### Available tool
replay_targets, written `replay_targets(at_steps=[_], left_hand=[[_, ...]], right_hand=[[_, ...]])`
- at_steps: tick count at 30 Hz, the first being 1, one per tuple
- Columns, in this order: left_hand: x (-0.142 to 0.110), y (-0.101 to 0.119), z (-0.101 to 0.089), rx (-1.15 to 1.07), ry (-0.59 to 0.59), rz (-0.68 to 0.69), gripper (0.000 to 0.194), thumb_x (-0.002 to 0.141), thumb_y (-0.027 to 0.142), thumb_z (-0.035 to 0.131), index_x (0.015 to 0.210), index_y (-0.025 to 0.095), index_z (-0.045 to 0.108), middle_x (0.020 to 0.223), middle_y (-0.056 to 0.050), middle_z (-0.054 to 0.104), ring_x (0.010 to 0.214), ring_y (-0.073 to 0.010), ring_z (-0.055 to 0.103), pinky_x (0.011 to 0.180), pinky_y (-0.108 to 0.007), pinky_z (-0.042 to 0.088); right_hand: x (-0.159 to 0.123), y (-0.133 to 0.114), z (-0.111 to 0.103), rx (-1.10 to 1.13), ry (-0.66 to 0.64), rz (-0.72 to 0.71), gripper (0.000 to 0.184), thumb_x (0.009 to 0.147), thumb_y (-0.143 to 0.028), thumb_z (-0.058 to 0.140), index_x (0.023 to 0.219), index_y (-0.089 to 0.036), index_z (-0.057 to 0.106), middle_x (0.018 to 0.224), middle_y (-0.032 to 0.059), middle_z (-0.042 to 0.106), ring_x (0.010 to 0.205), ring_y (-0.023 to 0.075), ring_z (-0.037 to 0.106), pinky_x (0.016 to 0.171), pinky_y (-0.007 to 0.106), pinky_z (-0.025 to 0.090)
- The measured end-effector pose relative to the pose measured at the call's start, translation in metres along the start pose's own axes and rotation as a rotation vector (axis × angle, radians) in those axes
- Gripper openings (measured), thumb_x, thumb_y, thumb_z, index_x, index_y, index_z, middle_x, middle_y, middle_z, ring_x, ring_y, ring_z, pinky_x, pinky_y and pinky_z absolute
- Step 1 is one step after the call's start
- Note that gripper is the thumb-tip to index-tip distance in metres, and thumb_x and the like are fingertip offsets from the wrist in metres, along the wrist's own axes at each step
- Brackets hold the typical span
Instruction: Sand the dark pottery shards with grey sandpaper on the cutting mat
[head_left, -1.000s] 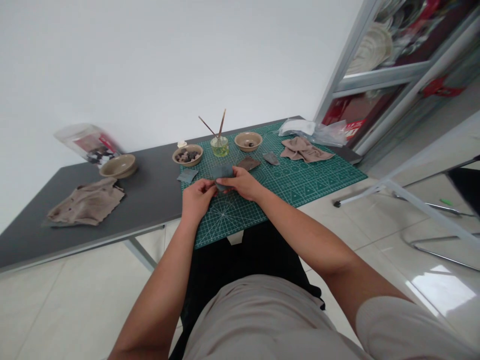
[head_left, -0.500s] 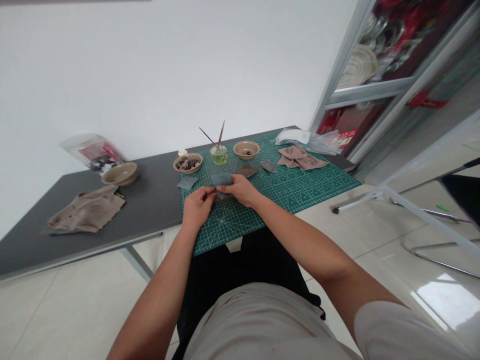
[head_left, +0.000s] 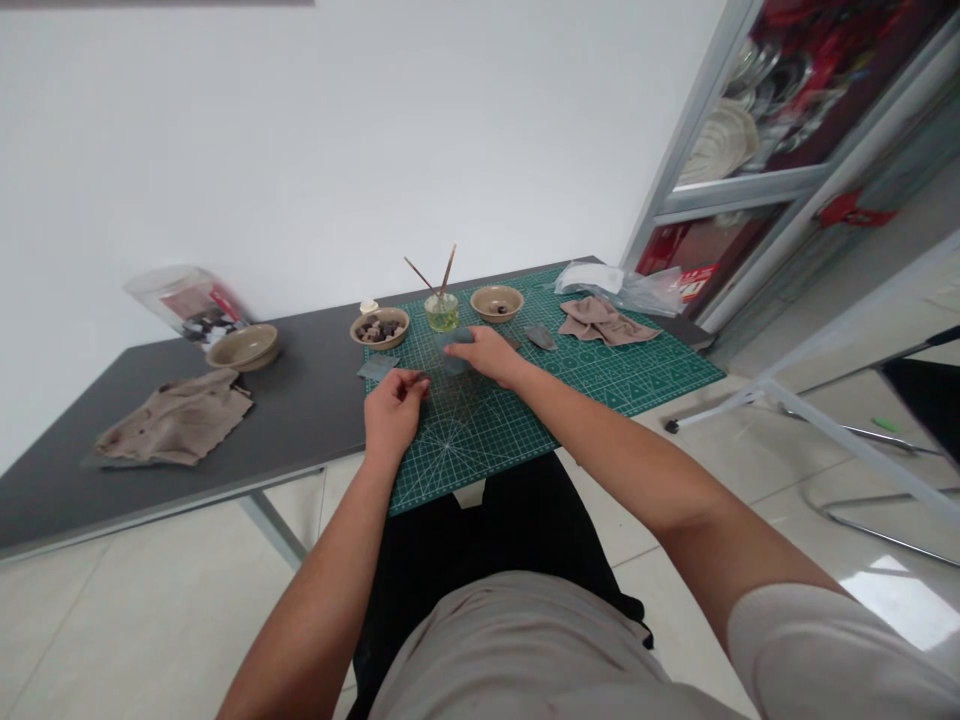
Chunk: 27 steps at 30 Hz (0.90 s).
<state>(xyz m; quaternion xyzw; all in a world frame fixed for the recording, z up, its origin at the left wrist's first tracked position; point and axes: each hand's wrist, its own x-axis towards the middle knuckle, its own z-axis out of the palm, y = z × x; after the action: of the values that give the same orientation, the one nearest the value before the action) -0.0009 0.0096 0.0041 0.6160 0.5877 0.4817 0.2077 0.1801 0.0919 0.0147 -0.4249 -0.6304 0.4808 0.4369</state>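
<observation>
My right hand (head_left: pixel 487 355) holds a blue-grey piece that looks like sandpaper (head_left: pixel 454 362), its edges blurred, over the green cutting mat (head_left: pixel 517 415). To its left my left hand (head_left: pixel 396 405) is closed, thumb and fingers pinched together; whatever they may hold is too small to make out. The two hands are apart. Just beyond the left hand lies a flat blue-grey piece (head_left: pixel 378 368). A grey scrap (head_left: pixel 541 337) lies to the right of my right hand, which partly covers a brown piece (head_left: pixel 513 343).
Behind the hands stand a bowl of dark and pale lumps (head_left: pixel 380 343), a glass of green liquid (head_left: pixel 442 318) with two thin sticks, and another bowl (head_left: pixel 497 318). A brown cloth (head_left: pixel 607 322) and plastic bag (head_left: pixel 645 288) lie right; a bowl (head_left: pixel 244 360) and cloth (head_left: pixel 176 418) left.
My right hand has moved away from my left hand, up and slightly right, taking the blue-grey piece along. My left hand has stayed nearly in place.
</observation>
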Motion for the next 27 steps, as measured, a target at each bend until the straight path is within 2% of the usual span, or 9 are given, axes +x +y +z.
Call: replay_targets(at_steps=[4,7,9,12,16,18,21,24,27], left_hand=[[-0.002,0.002,0.000,0.150,0.066,0.056,0.010,0.085,0.031,0.060,0.082,0.022,0.061,0.079,-0.001,0.069,0.074,-0.0186,0.062,0.074,-0.032,0.048],[-0.002,0.000,0.004,0.244,0.081,0.121,0.006,0.086,0.028,0.059,0.083,0.022,0.058,0.088,-0.006,0.069,0.088,-0.0244,0.064,0.084,-0.038,0.049],[0.000,0.000,0.007,0.295,0.043,0.169,0.003,0.087,0.024,0.056,0.085,0.023,0.057,0.097,-0.010,0.070,0.100,-0.0283,0.063,0.091,-0.043,0.048],[0.007,0.003,0.007,0.396,-0.081,0.185,0.004,0.089,0.021,0.053,0.091,0.022,0.056,0.115,-0.013,0.069,0.116,-0.0311,0.060,0.103,-0.050,0.045],[0.022,0.003,-0.006,0.645,-0.158,0.050,0.013,0.096,0.021,0.044,0.100,0.023,0.056,0.134,-0.014,0.064,0.141,-0.0307,0.045,0.118,-0.056,0.031],[0.029,-0.001,-0.013,0.689,-0.219,0.007,0.014,0.097,0.022,0.042,0.102,0.022,0.056,0.132,-0.016,0.064,0.140,-0.0330,0.046,0.117,-0.062,0.031],[0.034,-0.008,-0.018,0.678,-0.317,0.026,0.010,0.095,0.021,0.047,0.100,0.022,0.055,0.123,-0.014,0.067,0.125,-0.0323,0.058,0.113,-0.061,0.036],[0.034,-0.011,-0.020,0.662,-0.303,0.046,0.007,0.093,0.020,0.050,0.098,0.021,0.056,0.114,-0.013,0.069,0.115,-0.0307,0.061,0.110,-0.055,0.040],[0.031,-0.013,-0.020,0.639,-0.249,0.055,0.003,0.092,0.021,0.054,0.094,0.021,0.056,0.106,-0.012,0.070,0.109,-0.0307,0.062,0.102,-0.048,0.046]], right_hand=[[0.024,0.000,-0.008,-0.319,-0.069,-0.021,0.019,0.078,-0.032,0.071,0.068,-0.015,0.070,0.065,0.0013,0.065,0.063,0.0155,0.059,0.069,0.030,0.049],[0.036,0.006,-0.007,-0.510,-0.029,-0.103,0.013,0.073,-0.028,0.079,0.073,-0.017,0.074,0.078,0.0054,0.072,0.080,0.0218,0.067,0.083,0.034,0.050],[0.042,0.009,-0.004,-0.584,-0.019,-0.125,0.014,0.073,-0.027,0.082,0.080,-0.017,0.076,0.092,0.0086,0.076,0.093,0.0250,0.069,0.092,0.035,0.049],[0.047,0.012,0.002,-0.709,-0.053,-0.127,0.020,0.081,-0.032,0.078,0.093,-0.016,0.077,0.107,0.0112,0.076,0.106,0.0256,0.068,0.098,0.034,0.047],[0.050,0.009,0.010,-0.807,-0.117,-0.143,0.025,0.090,-0.035,0.070,0.105,-0.015,0.075,0.118,0.0110,0.074,0.113,0.0234,0.066,0.100,0.033,0.046],[0.052,0.007,0.013,-0.796,-0.124,-0.135,0.026,0.092,-0.036,0.067,0.107,-0.015,0.074,0.118,0.0101,0.074,0.112,0.0221,0.066,0.098,0.031,0.046],[0.055,0.005,0.018,-0.767,-0.121,-0.121,0.027,0.094,-0.036,0.065,0.107,-0.015,0.074,0.114,0.0088,0.075,0.109,0.0210,0.067,0.095,0.030,0.047],[0.055,0.003,0.021,-0.805,-0.108,-0.136,0.027,0.092,-0.035,0.068,0.109,-0.015,0.074,0.116,0.0098,0.074,0.112,0.0230,0.065,0.099,0.033,0.046],[0.046,0.000,0.024,-0.910,0.001,-0.218,0.039,0.089,-0.032,0.071,0.125,-0.017,0.068,0.128,0.0126,0.067,0.123,0.0278,0.056,0.104,0.041,0.043]])
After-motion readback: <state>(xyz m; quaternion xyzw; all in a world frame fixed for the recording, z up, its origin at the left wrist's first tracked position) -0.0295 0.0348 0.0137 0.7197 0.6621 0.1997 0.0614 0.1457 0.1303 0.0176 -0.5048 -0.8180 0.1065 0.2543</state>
